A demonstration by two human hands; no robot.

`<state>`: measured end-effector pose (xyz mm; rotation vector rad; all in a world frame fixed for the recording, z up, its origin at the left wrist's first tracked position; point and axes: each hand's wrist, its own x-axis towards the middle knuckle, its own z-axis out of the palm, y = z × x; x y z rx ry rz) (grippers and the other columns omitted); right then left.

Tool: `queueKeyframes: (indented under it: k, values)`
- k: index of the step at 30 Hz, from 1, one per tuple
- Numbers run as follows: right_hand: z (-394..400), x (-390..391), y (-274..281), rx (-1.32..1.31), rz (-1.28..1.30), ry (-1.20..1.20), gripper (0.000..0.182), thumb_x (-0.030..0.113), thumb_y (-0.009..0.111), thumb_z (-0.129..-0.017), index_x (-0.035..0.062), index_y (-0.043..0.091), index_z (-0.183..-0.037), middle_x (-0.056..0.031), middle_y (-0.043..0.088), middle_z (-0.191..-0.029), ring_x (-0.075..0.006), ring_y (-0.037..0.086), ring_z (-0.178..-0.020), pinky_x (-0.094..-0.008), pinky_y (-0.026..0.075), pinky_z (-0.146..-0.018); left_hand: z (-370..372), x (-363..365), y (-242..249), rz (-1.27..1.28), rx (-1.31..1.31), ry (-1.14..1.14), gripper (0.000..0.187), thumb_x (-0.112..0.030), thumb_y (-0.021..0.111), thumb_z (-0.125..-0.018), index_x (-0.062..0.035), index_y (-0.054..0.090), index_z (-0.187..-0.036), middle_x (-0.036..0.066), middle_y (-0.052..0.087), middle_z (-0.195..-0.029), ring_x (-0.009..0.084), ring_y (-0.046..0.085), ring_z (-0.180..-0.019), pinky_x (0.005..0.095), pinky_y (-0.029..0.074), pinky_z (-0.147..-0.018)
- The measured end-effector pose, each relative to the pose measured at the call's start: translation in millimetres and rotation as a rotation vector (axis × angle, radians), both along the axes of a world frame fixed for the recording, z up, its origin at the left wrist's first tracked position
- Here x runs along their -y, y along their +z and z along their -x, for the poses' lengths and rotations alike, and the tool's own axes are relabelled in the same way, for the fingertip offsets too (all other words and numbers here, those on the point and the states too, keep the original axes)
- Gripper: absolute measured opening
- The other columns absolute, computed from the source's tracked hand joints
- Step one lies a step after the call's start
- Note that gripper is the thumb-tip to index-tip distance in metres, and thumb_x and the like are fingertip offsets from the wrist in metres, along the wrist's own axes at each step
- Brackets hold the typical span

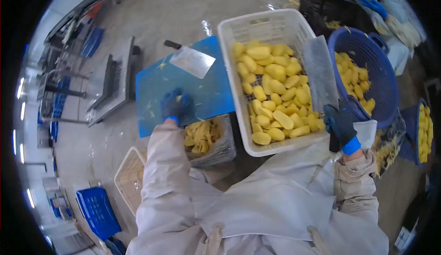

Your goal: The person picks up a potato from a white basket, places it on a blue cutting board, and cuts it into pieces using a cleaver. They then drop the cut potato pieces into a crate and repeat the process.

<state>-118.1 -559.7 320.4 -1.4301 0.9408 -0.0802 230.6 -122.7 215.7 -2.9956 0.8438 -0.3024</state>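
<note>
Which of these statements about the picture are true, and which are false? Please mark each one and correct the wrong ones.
1. The person's left hand is over the blue board. True.
2. The right hand is empty. False: it holds a wide blade by its dark handle.
3. A cleaver lies on the board, its handle past the edge. True.
4. The white crate is left of the board. False: it is to the right.
5. Peeled potatoes lie in the crate. True.
</note>
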Motion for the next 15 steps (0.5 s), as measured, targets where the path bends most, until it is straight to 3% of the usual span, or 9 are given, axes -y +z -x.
queueKeyframes:
  k: [1,3,8,10,11,13,15]
  values:
    - [-1.6,-1.1,1.0,0.012,0.034,0.007,0.023,0.016,0.056,-0.085,0.0068,0.05,-0.106,-0.0005,0.047,-0.059,-0.0088,0.044,-0.044,-0.0236,0.038,-0.037,26.9,16.4,30.5,0.24,-0.083,0.083,0.034,-0.037,0.06,-0.079,-0.0126,0.059,-0.103,0.011,0.059,-0.104,0.0321,0.053,-0.099,0.0432,0.038,-0.087]
    - [-1.3,-6.2,3.4,0.011,0.063,-0.006,0.024,0.016,0.056,-0.085,0.0063,0.05,-0.107,-0.0008,0.048,-0.06,-0.009,0.045,-0.045,-0.0237,0.038,-0.037,59.8,17.8,43.2,0.246,-0.155,0.078,0.041,-0.041,0.06,-0.076,-0.0131,0.059,-0.106,0.011,0.057,-0.106,0.0304,0.05,-0.104,0.0447,0.037,-0.088]
    - [1.9,-10.4,20.3,0.054,0.04,-0.027,0.023,0.013,0.055,-0.085,0.0038,0.053,-0.106,-0.0027,0.05,-0.06,-0.0093,0.046,-0.044,-0.0231,0.037,-0.036,142.2,25.1,76.7,0.141,-0.212,0.116,0.036,-0.033,0.064,-0.076,-0.0093,0.058,-0.102,0.013,0.057,-0.102,0.0345,0.047,-0.105,0.0448,0.034,-0.092]
    - [5.1,-9.7,16.8,0.047,0.042,-0.018,0.023,0.013,0.055,-0.085,0.0032,0.053,-0.106,-0.0029,0.05,-0.059,-0.0091,0.046,-0.044,-0.0231,0.037,-0.036,158.6,53.6,99.7,0.155,0.111,-0.134,0.023,-0.019,0.063,-0.077,-0.0082,0.059,-0.097,0.011,0.057,-0.1,0.0321,0.05,-0.101,0.0426,0.037,-0.089]
    - [6.5,-8.9,15.5,0.041,0.056,-0.005,0.023,0.012,0.055,-0.085,0.0026,0.053,-0.105,-0.0031,0.05,-0.059,-0.009,0.045,-0.043,-0.0231,0.037,-0.036,158.1,72.0,98.7,0.151,0.111,-0.141,0.023,-0.019,0.063,-0.077,-0.0082,0.059,-0.097,0.011,0.057,-0.1,0.0321,0.05,-0.101,0.0426,0.037,-0.089]
    - [6.1,-8.8,16.0,0.028,0.028,-0.02,0.023,0.012,0.055,-0.084,0.0022,0.053,-0.105,-0.0029,0.05,-0.059,-0.0087,0.046,-0.043,-0.023,0.037,-0.036,148.6,123.3,88.5,0.563,-0.217,-0.322,0.026,-0.013,0.06,-0.081,-0.0053,0.058,-0.105,0.013,0.056,-0.103,0.0314,0.052,-0.099,0.0411,0.039,-0.09]
    - [3.7,-9.9,22.9,0.049,-0.016,-0.054,0.022,0.012,0.055,-0.085,0.0018,0.053,-0.104,-0.0026,0.049,-0.058,-0.0087,0.045,-0.043,-0.0228,0.037,-0.036,141.4,196.2,63.8,0.755,-0.589,-0.323,0.03,-0.011,0.057,-0.085,-0.0029,0.054,-0.113,0.015,0.056,-0.105,0.028,0.054,-0.097,0.0365,0.042,-0.087]
